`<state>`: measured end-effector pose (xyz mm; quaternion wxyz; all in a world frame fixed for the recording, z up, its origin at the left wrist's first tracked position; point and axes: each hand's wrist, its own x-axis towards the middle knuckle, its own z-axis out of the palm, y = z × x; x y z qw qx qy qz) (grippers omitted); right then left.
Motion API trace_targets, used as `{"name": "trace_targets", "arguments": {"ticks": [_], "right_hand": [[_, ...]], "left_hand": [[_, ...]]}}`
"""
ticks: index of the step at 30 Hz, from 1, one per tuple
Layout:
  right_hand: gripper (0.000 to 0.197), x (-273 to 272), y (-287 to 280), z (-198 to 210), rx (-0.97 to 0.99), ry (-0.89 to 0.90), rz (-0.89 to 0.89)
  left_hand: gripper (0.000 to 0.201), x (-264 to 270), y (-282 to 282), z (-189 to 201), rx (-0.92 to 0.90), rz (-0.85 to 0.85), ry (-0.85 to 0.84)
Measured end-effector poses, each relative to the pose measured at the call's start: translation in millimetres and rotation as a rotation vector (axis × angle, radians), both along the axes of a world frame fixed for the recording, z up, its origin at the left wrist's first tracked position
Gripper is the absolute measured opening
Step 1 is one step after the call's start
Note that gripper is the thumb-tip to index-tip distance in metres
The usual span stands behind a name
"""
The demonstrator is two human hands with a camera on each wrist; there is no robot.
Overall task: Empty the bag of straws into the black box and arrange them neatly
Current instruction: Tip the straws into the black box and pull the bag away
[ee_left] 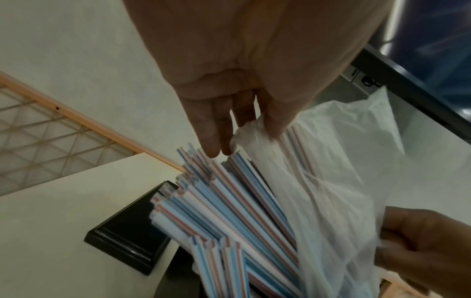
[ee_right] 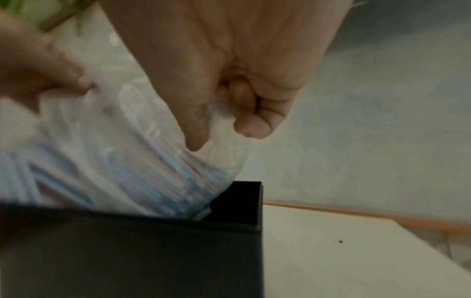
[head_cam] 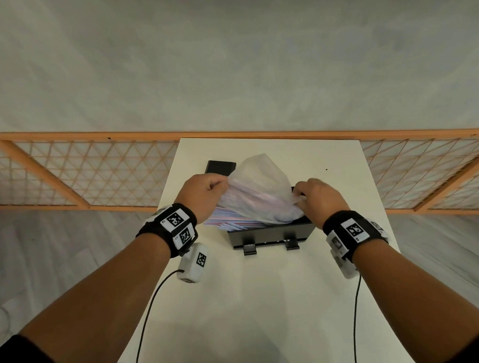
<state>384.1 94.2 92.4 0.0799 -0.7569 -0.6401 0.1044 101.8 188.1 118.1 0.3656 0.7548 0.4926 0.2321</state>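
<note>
Pinching the thin plastic bag (head_cam: 263, 182) at either side, my left hand (head_cam: 203, 192) and right hand (head_cam: 319, 199) hold it over the black box (head_cam: 271, 234) on the white table (head_cam: 254, 293). Striped straws (head_cam: 228, 218) spill from the bag's mouth, poking past the box's left edge, and a black lid (head_cam: 221, 166) lies just behind.

You're in a staged recording setup, not a lived-in home or kitchen. A small white table (head_cam: 267, 307) stands on a pale grey mottled floor (head_cam: 238, 70). An orange wooden-framed lattice screen (head_cam: 80, 170) runs just behind the table's far edge. Both your wrists carry black bands with printed square markers (head_cam: 175, 219) and cabled white camera modules (head_cam: 194, 262), typical data-collection gear. The left wrist view shows a dark metal frame (ee_left: 413, 90) with something blue behind it, too blurred to identify.
</note>
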Motion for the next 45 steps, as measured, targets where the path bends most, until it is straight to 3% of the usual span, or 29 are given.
{"name": "trace_targets", "arguments": {"ticks": [2, 4, 8, 11, 13, 16, 18, 20, 23, 25, 31, 35, 39, 42, 45], "right_hand": [[0.014, 6, -3, 2, 0.126, 0.144, -0.116], [0.024, 12, -8, 1, 0.217, 0.358, -0.272], [0.041, 16, -12, -8, 0.071, 0.765, -0.451], [0.038, 14, -14, -20, -0.010, 1.221, -0.505], [0.025, 11, -13, -27, 0.012, 1.390, -0.580], [0.003, 6, -9, -28, 0.026, 1.178, -0.560], [0.010, 4, -5, -25, 0.009, 0.895, -0.454], [0.009, -1, -4, -14, -0.031, 0.696, -0.375], [0.008, -7, 3, -8, -0.088, 0.511, -0.286], [0.017, -11, 7, -5, -0.134, 0.338, -0.207], [0.018, -18, 13, 8, -0.190, 0.074, -0.122], [0.018, -16, 15, 22, -0.163, 0.067, -0.144], [0.033, -6, 16, 28, -0.146, 0.225, -0.135], [0.017, -1, 16, 30, -0.103, 0.364, -0.136], [0.014, 6, 16, 29, -0.090, 0.532, -0.172]], "left_hand": [[0.021, -4, 2, -2, -0.002, 0.013, 0.019], [0.019, -8, 3, -3, -0.017, 0.041, 0.020], [0.020, -10, 4, -7, -0.075, 0.089, -0.011], [0.020, -7, 3, -9, -0.098, 0.098, -0.021], [0.018, -4, 0, -8, -0.102, 0.108, -0.029], [0.011, -3, -3, -12, -0.071, 0.154, -0.031], [0.015, -2, -6, -13, -0.014, 0.194, 0.062], [0.025, 1, -10, -11, -0.092, 0.193, 0.053], [0.034, 4, -12, -21, -0.252, 0.140, -0.088], [0.033, 5, -11, -29, -0.295, 0.143, -0.167], [0.023, 14, -16, -30, -0.230, 0.124, -0.198], [0.016, 11, -11, -28, -0.158, 0.151, -0.196], [0.016, 7, -8, -25, -0.111, 0.128, -0.170], [0.024, 3, -5, -24, -0.121, 0.140, -0.100], [0.032, 3, -6, -20, -0.134, 0.095, -0.089]]}}
